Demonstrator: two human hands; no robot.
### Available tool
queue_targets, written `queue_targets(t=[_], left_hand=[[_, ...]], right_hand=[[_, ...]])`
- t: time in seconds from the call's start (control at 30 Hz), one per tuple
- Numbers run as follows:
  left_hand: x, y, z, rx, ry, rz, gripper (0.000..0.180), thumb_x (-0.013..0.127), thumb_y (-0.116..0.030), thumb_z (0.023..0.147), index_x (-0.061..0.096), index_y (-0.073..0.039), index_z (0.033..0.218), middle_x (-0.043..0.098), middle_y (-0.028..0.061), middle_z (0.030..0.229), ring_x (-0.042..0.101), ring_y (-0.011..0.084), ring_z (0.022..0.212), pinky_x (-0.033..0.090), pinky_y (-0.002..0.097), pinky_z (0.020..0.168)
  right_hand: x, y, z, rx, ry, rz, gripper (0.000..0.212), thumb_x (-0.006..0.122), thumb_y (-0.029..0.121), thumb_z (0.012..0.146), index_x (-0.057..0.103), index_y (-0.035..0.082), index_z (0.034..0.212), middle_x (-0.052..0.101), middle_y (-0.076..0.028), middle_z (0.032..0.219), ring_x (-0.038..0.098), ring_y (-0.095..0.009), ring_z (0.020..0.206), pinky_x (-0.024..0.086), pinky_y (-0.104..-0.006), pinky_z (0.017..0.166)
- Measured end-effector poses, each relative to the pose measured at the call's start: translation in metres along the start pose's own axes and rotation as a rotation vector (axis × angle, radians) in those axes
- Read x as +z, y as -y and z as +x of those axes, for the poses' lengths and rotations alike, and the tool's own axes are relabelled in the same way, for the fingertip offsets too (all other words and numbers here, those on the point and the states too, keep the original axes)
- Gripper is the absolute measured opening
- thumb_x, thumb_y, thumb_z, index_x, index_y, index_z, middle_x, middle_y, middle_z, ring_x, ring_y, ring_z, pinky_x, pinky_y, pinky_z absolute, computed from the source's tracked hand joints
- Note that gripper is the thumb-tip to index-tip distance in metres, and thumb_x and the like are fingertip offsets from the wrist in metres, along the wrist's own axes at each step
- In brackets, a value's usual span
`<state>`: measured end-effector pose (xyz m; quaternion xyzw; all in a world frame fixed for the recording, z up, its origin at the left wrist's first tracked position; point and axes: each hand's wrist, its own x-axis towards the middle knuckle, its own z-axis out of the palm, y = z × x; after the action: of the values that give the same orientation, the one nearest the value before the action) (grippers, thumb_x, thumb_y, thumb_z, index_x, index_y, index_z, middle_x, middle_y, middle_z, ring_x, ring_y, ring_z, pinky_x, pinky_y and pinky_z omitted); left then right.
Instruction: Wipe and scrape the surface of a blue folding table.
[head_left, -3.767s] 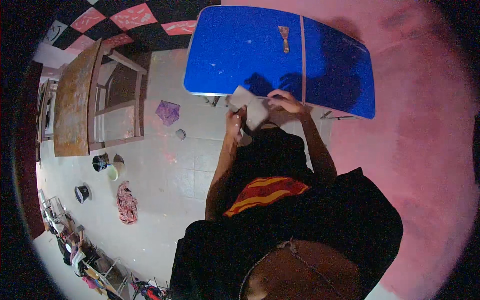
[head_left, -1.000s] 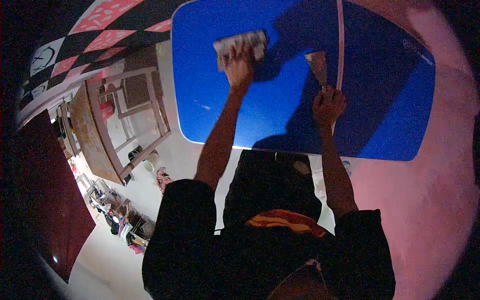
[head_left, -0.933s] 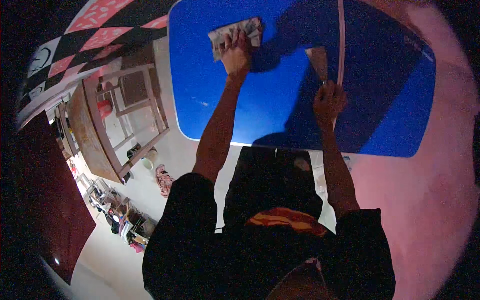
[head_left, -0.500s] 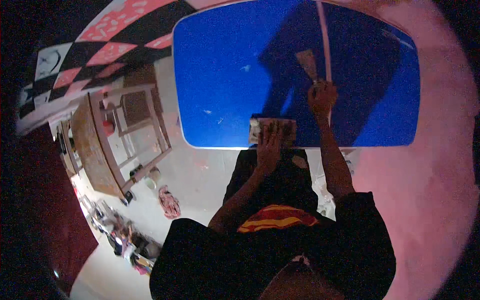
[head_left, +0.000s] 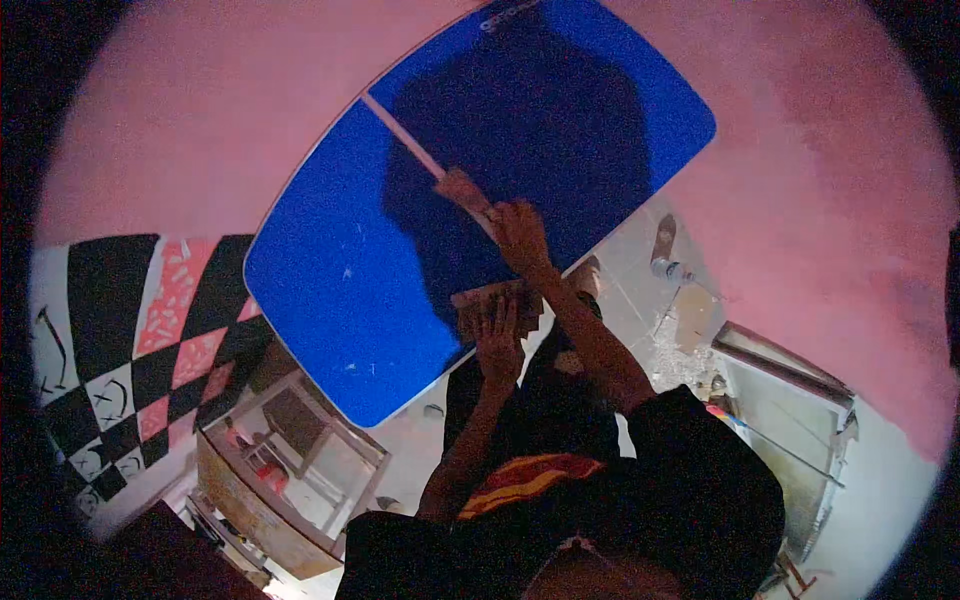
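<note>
A large blue panel [head_left: 310,250] with rounded corners and a pale rim fills the upper middle, with a straight pinkish strip [head_left: 405,135] running across it. My right hand [head_left: 522,238] is closed around a putty knife [head_left: 462,188]. Its broad blade lies over the strip, in line with it. By the panel's lower edge, my left hand [head_left: 497,345] holds a stained rectangular flat piece [head_left: 470,302] with its fingers over the face. What this piece is made of does not show. A dark shadow covers much of the panel around both hands.
Pink wall [head_left: 820,160] surrounds the panel, with a black, white and pink checkered pattern [head_left: 110,330] at left. Lower left stands a worn wooden table [head_left: 265,500]. At right are a metal-framed pane [head_left: 790,440] and a bottle-like object [head_left: 665,250] on the pale floor.
My view has turned, so the panel now appears tilted. The putty knife's blade has shifted from beside the strip onto it. My left hand still holds the flat piece.
</note>
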<state>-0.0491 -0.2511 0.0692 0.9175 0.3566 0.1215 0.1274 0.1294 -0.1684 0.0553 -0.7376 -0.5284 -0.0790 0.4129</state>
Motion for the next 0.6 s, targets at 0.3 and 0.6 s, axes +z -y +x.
queue_targets(t=[0.3,0.6], left_hand=[[0.032,-0.1,0.078,-0.04,0.169,-0.007,0.058,0.056,-0.007,0.079,0.046,-0.01,0.135,0.04,0.0119,0.143,0.025,0.0381,0.137,0.015,0.0552,0.112],[0.065,-0.158,0.129,0.025,0.075,0.005,0.055,0.052,-0.011,0.084,0.042,-0.016,0.138,0.035,0.0087,0.146,0.025,0.0354,0.137,0.015,0.0585,0.11]], right_hand=[[-0.179,-0.12,-0.06,0.294,0.049,-0.12,0.022,0.05,0.015,0.091,0.05,0.001,0.109,0.055,-0.017,0.092,0.054,-0.035,0.091,0.046,-0.043,0.072],[-0.25,-0.199,-0.06,0.557,0.198,0.08,0.024,0.044,0.026,0.098,0.044,0.006,0.111,0.06,-0.021,0.075,0.06,-0.038,0.07,0.042,-0.0495,0.058]])
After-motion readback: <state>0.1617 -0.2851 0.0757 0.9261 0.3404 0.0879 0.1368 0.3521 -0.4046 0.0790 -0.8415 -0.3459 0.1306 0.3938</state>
